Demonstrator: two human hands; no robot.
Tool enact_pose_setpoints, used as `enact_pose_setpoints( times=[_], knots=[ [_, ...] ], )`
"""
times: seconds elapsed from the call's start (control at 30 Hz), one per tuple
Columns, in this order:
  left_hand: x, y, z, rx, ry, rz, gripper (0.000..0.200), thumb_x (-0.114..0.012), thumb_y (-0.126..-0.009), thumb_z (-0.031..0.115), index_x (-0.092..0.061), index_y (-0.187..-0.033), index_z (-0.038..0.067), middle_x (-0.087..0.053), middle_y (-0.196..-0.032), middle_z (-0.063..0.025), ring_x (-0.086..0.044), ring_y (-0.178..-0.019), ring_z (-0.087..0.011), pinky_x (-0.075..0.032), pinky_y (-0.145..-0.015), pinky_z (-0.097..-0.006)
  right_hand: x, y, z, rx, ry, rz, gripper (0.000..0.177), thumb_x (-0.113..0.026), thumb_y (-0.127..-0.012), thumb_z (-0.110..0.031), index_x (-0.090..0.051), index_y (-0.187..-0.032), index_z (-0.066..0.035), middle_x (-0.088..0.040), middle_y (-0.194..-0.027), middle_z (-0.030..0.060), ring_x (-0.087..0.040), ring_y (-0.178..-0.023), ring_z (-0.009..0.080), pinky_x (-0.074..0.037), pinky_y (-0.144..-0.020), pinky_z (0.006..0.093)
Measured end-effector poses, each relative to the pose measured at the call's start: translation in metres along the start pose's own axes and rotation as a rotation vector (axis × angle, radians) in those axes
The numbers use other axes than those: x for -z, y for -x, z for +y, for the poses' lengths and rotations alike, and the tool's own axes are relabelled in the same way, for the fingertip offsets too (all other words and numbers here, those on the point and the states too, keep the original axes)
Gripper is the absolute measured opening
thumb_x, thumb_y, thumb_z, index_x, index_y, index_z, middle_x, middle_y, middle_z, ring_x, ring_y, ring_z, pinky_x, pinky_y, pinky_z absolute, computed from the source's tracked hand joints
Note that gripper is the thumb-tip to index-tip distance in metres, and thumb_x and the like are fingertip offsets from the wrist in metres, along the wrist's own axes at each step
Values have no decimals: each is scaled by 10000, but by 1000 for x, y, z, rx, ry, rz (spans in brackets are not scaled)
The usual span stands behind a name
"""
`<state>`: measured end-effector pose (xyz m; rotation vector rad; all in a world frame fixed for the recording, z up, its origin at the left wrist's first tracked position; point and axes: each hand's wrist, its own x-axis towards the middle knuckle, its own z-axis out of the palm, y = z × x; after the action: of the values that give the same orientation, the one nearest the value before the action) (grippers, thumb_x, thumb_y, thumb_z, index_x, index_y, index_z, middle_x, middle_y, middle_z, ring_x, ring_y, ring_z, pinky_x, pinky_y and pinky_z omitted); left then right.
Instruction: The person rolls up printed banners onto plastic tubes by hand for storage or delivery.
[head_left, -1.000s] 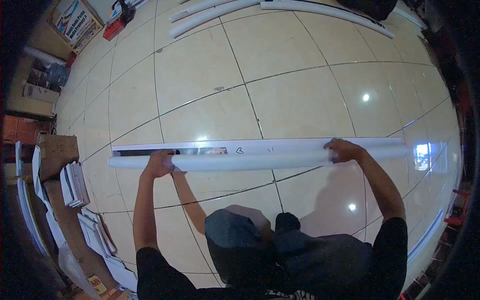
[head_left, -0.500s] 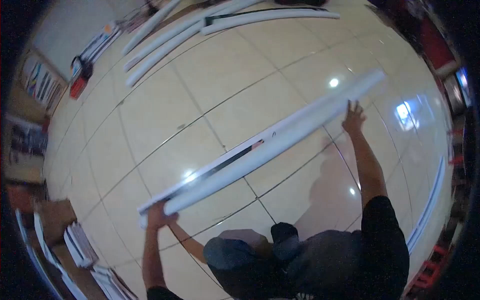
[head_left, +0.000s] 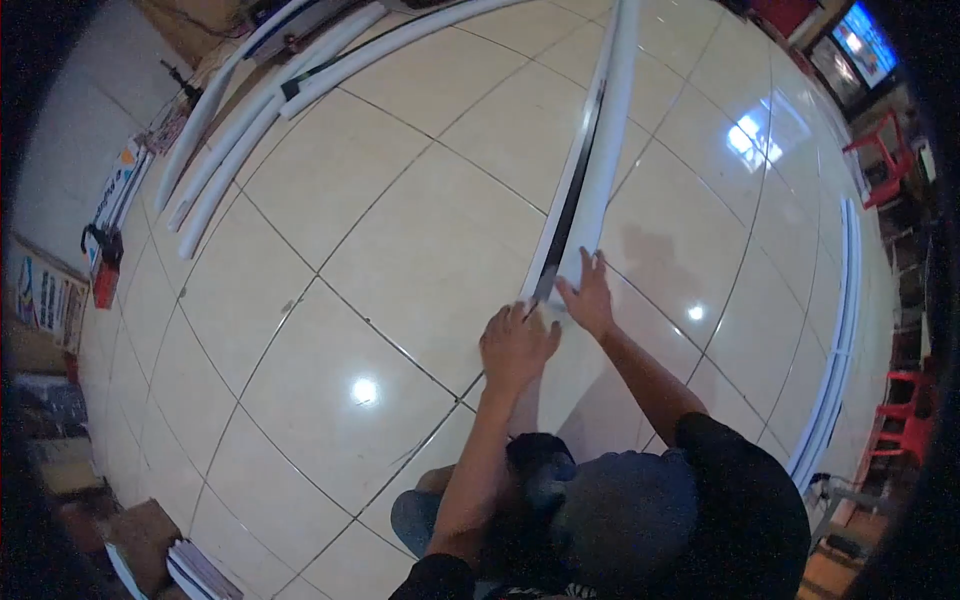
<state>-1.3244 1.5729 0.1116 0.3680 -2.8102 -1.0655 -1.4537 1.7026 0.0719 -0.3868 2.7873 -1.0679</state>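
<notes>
A long white roll (head_left: 606, 160) of sheet material, with a dark strip showing along its length, lies on the tiled floor and points away from me. Its near end is under my hands. My left hand (head_left: 518, 348) is closed over that end, fingers curled on it and partly hiding it. Just to the right, my right hand (head_left: 588, 297) rests against the roll's right side with fingers spread and thumb apart.
Several other white rolls (head_left: 235, 140) lie at the far left on the glossy tiles (head_left: 400, 270). Long white strips (head_left: 838, 350) run along the right, near red plastic chairs (head_left: 905, 410). A cardboard box (head_left: 140, 530) with papers stands at the lower left.
The roll has swung from lying crosswise to pointing away from me. My hands, far apart before, have come together at its near end. My view has shifted too.
</notes>
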Motion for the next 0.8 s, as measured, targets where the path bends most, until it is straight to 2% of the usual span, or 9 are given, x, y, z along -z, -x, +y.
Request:
enact_pose_setpoints(
  times=[0.1, 0.27, 0.33, 0.37, 0.43, 0.47, 0.57, 0.67, 0.8],
  knots=[
    [-8, 60, -23, 174, 114, 47, 557, -651, -771, 240, -486, -1250, 10, -559, -1150, -214, -545, -1072, -380, -444, -936, -436, -29, 24, 0, 27, 246, 13, 773, -566, -842, -427, -253, -1435, -41, -118, -1485, 299, -182, -1344, 506, -194, -1000, 699],
    [-24, 76, -47, 262, 410, 103, 483, -633, -800, 128, -489, -1244, 6, -565, -1171, -195, -571, -1065, -324, -465, -922, -397, -66, -15, -47, 85, 452, 72, 698, -484, -875, -405, -290, -1416, -10, -151, -1512, 213, -153, -1361, 488, -172, -1015, 704],
    [-20, 70, -46, 309, 498, 80, 449, -625, -814, 90, -496, -1236, 8, -572, -1177, -181, -575, -1082, -283, -470, -928, -371, -86, -43, -51, 149, 580, -187, 624, -448, -901, -363, -327, -1396, -3, -198, -1501, 202, -167, -1375, 438, -170, -1018, 708],
    [-14, 65, -45, 340, 579, 81, 395, -605, -834, 84, -518, -1213, 13, -595, -1140, -163, -593, -1043, -263, -480, -907, -355, -94, -54, -48, 148, 576, -166, 624, -448, -901, -363, -327, -1396, -3, -198, -1501, 202, -167, -1375, 438, -170, -1018, 708],
    [4, 51, -45, 354, 662, 84, 344, -586, -854, 77, -539, -1190, 19, -618, -1103, -145, -611, -1004, -243, -490, -886, -340, -109, -73, -42, 406, 434, -212, 564, -420, -920, -334, -369, -1369, 3, -243, -1489, 185, -204, -1377, 389, -165, -1026, 703],
    [16, 43, -49, 344, 635, 66, 317, -578, -858, 71, -553, -1170, 21, -626, -1081, -132, -612, -988, -224, -493, -872, -334, -109, -79, -38, 411, 439, -198, 564, -420, -920, -334, -369, -1369, 3, -243, -1489, 185, -204, -1377, 389, -165, -1026, 703],
    [36, 11, -87, 362, 642, 87, 299, -581, -866, 84, -564, -1156, 15, -625, -1061, -116, -606, -962, -183, -496, -836, -315, -81, -64, -25, 386, 496, -1, 526, -433, -916, -343, -401, -1370, -78, -259, -1487, 165, -230, -1373, 371, -176, -1010, 717],
    [59, -33, -118, 374, 633, 126, 296, -591, -867, 101, -569, -1147, 7, -620, -1059, -113, -601, -946, -162, -501, -800, -300, -31, -80, 9, 294, 641, -113, 521, -471, -894, -353, -400, -1395, -227, -228, -1509, 147, -204, -1380, 398, -171, -996, 732],
    [89, -100, -142, 353, 484, 158, 273, -558, -857, 57, -580, -1122, -4, -641, -1039, -130, -621, -948, -201, -500, -837, -311, 48, -115, 84, -20, 601, 22, 507, -504, -886, -332, -421, -1387, -317, -191, -1527, 145, -168, -1382, 436, -142, -1022, 710]
  ],
)
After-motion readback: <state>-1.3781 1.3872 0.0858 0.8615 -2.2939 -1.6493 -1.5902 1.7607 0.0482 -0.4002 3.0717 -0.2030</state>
